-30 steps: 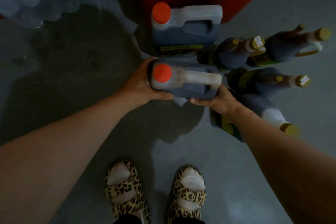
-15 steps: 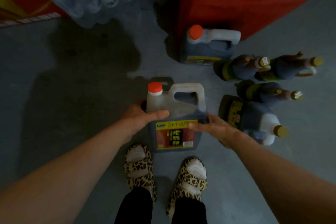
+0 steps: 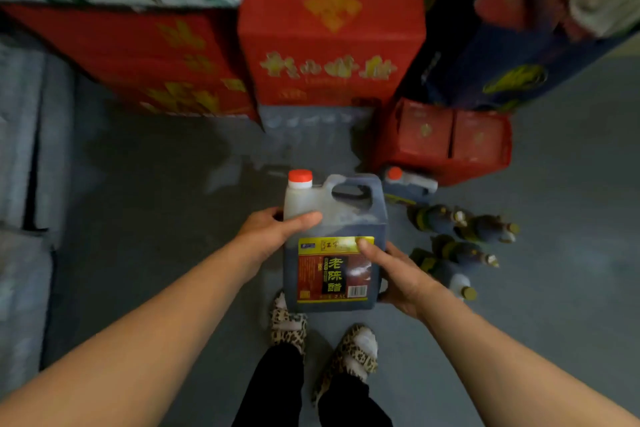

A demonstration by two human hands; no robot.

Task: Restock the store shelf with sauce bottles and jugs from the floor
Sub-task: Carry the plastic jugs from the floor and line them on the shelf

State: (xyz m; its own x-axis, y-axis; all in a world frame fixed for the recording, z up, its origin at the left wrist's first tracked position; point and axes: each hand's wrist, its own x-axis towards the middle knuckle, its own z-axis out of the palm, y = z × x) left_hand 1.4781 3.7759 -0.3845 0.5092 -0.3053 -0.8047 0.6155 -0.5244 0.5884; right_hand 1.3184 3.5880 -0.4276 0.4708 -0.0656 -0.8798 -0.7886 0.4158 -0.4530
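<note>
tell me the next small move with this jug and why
Probably carry the jug up and away toward the shelf, which is not in view. Both the left hand and right hand already hold it upright, clear of the floor, red cap on; more bottles wait below.

I see the jug as translucent plastic with a glossy paper label and smooth red cap. The floor looks matt grey concrete; the red boxes are printed cardboard.
</note>
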